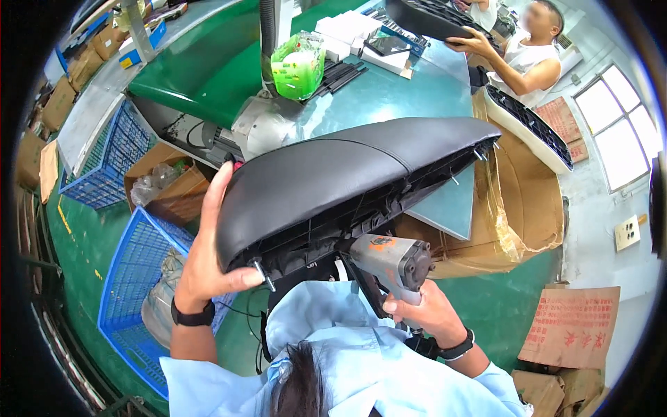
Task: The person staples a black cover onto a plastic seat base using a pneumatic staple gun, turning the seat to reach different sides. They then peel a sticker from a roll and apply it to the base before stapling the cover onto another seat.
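A: Item one, far left?
B: Blue crate (pixel 132 278) on the green floor.
A: Next?
B: Left hand (pixel 208 260), fingers wrapped round the near end of the black seat (pixel 340 174), which is tilted above the worktable (pixel 431 90).
A: And right?
B: Right hand (pixel 424 309), closed on a grey power tool (pixel 392 260) just under the seat.
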Available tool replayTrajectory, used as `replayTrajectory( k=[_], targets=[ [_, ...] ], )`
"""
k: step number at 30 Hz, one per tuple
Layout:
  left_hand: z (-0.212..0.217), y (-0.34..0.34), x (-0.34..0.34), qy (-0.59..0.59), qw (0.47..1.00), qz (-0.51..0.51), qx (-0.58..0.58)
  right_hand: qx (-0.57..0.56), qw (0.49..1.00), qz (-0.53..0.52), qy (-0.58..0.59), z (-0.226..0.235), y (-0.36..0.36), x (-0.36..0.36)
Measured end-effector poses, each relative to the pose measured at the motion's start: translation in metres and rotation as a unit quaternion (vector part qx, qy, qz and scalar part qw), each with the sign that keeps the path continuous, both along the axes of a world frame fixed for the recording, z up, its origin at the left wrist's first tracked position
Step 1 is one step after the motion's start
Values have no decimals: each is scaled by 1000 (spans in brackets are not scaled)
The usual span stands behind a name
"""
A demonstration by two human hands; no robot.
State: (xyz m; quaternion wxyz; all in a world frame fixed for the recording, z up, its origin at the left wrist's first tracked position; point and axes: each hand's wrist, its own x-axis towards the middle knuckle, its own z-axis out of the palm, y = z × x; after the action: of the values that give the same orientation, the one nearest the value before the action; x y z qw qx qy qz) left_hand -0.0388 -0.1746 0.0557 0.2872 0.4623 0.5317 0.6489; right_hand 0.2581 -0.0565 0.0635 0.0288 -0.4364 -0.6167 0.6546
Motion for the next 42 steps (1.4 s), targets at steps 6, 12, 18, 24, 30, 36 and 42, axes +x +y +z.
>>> replayTrajectory(
  k=[6,12,18,24,30,36,42],
  targets=[
    [-33,29,51,-213,963,120,114,95,995,-19,7,-11,1,17],
    [-47,68,86,66,980,159,95,120,991,-62,8,-4,6,43],
    [-61,69,94,58,981,165,82,58,996,-66,-7,3,24,32],
    [-66,72,99,-1,979,182,89,69,995,37,-53,7,32,23],
    [-59,80,101,-47,978,174,110,64,992,102,-43,0,28,15],
    [-44,84,103,-124,975,155,102,-27,997,57,40,-1,28,25],
    [-20,74,62,47,996,63,42,-70,993,70,58,-13,31,25]
  ],
)
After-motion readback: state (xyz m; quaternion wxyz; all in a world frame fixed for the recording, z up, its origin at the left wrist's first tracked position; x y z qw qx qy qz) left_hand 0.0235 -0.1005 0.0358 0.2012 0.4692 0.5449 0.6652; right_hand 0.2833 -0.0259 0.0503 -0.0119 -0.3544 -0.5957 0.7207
